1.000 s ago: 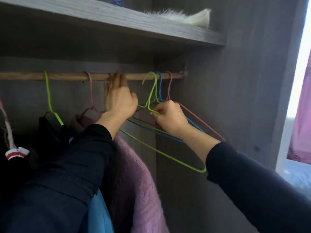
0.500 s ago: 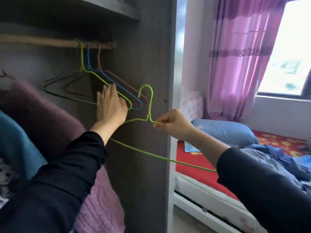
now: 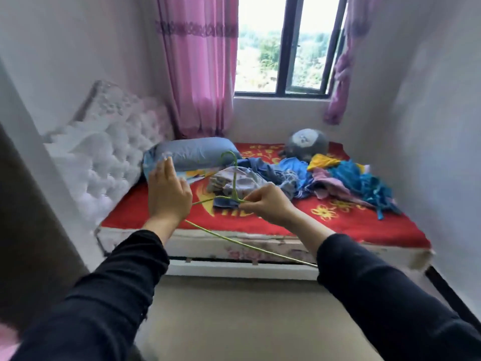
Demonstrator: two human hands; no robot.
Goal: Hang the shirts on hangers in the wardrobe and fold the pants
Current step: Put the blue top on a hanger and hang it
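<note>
My right hand [image 3: 268, 203] pinches a green wire hanger [image 3: 234, 178] near the base of its hook, holding it in the air in front of the bed. The hanger's long bar [image 3: 247, 246] slants down to the right, under my right sleeve. My left hand [image 3: 168, 192] is raised beside the hanger with its fingers straight, holding nothing. A heap of clothes [image 3: 299, 178] in blue, grey, yellow, pink and teal lies on the bed beyond my hands. The wardrobe is out of view except for a dark edge [image 3: 28, 230] at the left.
The bed [image 3: 338, 225] has a red flowered cover, a blue pillow [image 3: 192, 152], a white tufted headboard [image 3: 109, 152] and a grey round plush [image 3: 307, 142]. Pink curtains [image 3: 197, 66] flank a window [image 3: 286, 45]. Bare floor [image 3: 234, 316] lies between me and the bed.
The view has swung from the wardrobe rail to the bed. My right hand took the green hanger off the rail and carried it along; my left hand left the rail.
</note>
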